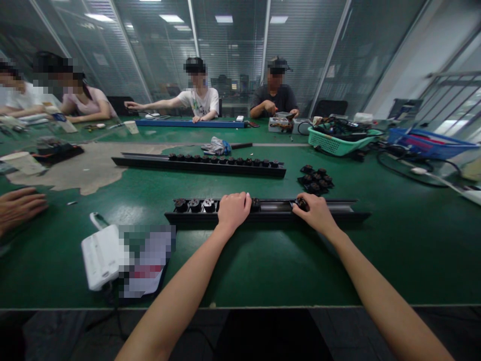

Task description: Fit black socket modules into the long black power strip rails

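Observation:
A long black channel [270, 216] lies across the table in front of me. Several small black round-topped modules [194, 204], which look like socket inserts, sit in its left half. My left hand [233, 208] is closed over the middle of the channel, thumb toward the right and fingers curled over the far side. It hides some of the modules there. Farther right, my right hand [314, 209] pinches one black module [301, 203] at the channel's opening. Bare metallic channel floor shows between my hands. A pile of loose modules [315, 179] lies beyond my right hand.
Behind stands a second black channel [199, 168] with a row of modules. A white device [103, 255] and a phone [148, 265] lie at front left, near another person's hand [20, 208]. Green [338, 143] and blue baskets [432, 144] stand right. Co-workers sit across.

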Tool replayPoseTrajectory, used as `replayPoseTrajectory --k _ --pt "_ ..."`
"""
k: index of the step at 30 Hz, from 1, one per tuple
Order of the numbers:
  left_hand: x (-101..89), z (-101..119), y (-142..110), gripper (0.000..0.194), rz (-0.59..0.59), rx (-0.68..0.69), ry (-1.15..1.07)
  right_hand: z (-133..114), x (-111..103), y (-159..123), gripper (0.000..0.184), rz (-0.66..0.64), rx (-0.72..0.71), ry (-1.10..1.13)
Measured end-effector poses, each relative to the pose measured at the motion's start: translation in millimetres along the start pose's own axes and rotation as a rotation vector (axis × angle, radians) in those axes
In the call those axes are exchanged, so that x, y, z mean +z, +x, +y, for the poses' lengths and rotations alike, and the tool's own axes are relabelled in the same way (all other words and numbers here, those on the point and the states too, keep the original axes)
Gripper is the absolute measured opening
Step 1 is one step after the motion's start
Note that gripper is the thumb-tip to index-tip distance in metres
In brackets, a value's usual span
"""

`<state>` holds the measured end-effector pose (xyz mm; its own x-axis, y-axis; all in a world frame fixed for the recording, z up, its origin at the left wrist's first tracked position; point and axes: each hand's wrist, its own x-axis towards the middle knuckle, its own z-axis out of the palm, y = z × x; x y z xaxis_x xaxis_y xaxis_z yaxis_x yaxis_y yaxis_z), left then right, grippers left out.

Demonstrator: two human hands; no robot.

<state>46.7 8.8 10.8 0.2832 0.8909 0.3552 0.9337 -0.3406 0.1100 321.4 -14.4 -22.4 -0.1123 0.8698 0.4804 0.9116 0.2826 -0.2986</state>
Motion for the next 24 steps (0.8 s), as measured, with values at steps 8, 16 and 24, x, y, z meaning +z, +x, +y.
replayPoseTrajectory --k 8,16,24 --pt "1.3 -1.3 -0.1 0.047 0.013 0.01 -0.006 -0.3 -1.1 -0.5 0.026 -0.021 0.019 -0.002" --pt "1.6 -1.1 -0.2 0.047 0.01 0.008 -0.014 -0.7 -1.5 -0.3 0.026 -0.024 0.028 0.005" --pt "2.3 -0.8 0.1 0.047 0.016 0.005 0.007 0.4 0.2 -0.5 0.026 -0.002 0.018 0.006"
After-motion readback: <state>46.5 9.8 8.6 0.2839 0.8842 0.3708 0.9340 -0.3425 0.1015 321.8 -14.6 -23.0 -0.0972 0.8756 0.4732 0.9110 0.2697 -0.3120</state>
